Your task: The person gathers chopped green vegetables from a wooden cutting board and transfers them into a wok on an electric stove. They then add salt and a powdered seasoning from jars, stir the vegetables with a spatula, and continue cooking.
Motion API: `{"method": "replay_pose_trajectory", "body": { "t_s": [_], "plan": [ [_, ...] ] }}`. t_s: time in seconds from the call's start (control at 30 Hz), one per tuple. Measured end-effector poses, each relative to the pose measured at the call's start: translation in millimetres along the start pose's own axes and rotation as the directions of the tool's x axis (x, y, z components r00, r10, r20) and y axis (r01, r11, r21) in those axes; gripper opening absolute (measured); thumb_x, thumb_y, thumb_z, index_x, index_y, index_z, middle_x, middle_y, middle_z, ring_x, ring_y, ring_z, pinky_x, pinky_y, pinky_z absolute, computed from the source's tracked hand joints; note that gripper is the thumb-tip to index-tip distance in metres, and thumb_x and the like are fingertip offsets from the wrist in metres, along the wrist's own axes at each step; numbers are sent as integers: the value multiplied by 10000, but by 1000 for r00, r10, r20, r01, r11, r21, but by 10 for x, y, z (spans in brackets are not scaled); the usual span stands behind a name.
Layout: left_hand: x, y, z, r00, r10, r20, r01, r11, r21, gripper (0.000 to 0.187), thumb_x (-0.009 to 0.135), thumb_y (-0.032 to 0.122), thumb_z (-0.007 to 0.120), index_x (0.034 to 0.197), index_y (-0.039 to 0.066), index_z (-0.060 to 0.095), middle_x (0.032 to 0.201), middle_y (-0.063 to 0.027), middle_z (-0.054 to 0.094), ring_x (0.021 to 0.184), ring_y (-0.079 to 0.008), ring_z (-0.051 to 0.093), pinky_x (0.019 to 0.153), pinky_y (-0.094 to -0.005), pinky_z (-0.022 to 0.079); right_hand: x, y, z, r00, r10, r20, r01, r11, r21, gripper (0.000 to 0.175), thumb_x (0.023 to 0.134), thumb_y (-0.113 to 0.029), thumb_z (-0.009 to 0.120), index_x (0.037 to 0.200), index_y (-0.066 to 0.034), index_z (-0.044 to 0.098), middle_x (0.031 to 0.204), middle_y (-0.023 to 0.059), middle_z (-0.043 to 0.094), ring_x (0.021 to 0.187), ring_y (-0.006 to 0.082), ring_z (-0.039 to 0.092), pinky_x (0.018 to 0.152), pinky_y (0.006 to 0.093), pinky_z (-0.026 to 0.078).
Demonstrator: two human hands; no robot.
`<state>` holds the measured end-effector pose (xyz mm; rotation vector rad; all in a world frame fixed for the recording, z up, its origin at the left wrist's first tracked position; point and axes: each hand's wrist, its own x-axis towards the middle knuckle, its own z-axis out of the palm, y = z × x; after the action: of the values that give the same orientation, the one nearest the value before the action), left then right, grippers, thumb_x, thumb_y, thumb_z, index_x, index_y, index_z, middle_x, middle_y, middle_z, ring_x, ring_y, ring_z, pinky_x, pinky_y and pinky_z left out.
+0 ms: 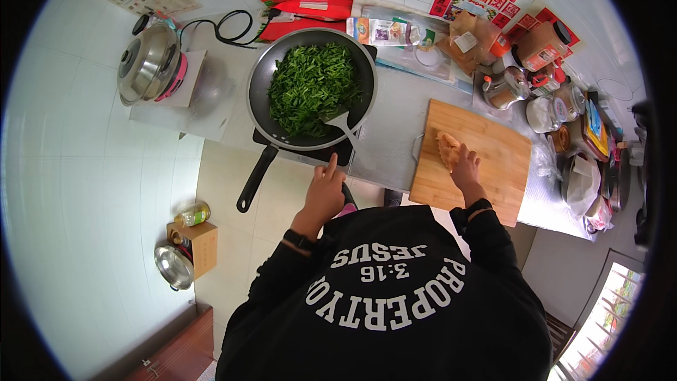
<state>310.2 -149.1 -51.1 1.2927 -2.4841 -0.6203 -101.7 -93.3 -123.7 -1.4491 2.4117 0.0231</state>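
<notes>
My left hand is at the counter's front edge, its index finger stretched towards the front of the black cooktop; it holds nothing. On that cooktop stands a frying pan full of chopped green leaves, with a spatula resting in it, blade among the leaves. The pan's black handle points towards the front left. My right hand is over the wooden cutting board, its fingers at the lower end of a crumpled orange-brown cloth or similar soft item. Whether they grip it is unclear.
A lidded steel pot stands at the left, a black cable behind the pan. Food packets lie along the wall. Several jars and a glass pitcher crowd the right. On the floor are a cardboard box and steel basin.
</notes>
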Motion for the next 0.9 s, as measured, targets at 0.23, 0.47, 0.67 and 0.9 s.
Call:
{"method": "replay_pose_trajectory", "body": {
  "t_s": [0.23,0.47,0.67,0.9],
  "plan": [
    [140,-69,239,988,-125,94,112,984,137,224,778,46,569,997,-2,579,1539,-272,337,1148,-411,463,993,-469,432,28,32,32,1000,0,-13,-1,999,-47,635,883,-136,602,1440,-105,299,1337,284,418,1185,492,434,1008,533,390],
    [130,-127,224,984,-174,42,167,978,124,246,771,59,592,1009,-1,579,1547,-265,323,1142,-400,468,999,-448,430,41,-3,31,1000,17,5,-17,998,-65,700,859,-116,621,1463,-112,267,1338,280,417,1199,490,431,1009,523,403],
    [165,-227,219,981,-188,43,179,970,162,230,758,53,595,983,5,594,1537,-260,331,1105,-392,480,993,-439,430,39,-40,40,999,52,5,-51,995,-81,733,844,-124,639,1472,-115,260,1345,271,411,1213,483,429,1012,515,416],
    [171,-213,247,987,-158,32,153,979,134,223,751,45,592,971,12,602,1530,-265,340,1093,-400,481,997,-442,424,25,-31,38,998,60,-7,-61,996,-68,738,839,-130,646,1470,-122,265,1349,258,408,1220,475,430,1007,512,431]
  ]
}}
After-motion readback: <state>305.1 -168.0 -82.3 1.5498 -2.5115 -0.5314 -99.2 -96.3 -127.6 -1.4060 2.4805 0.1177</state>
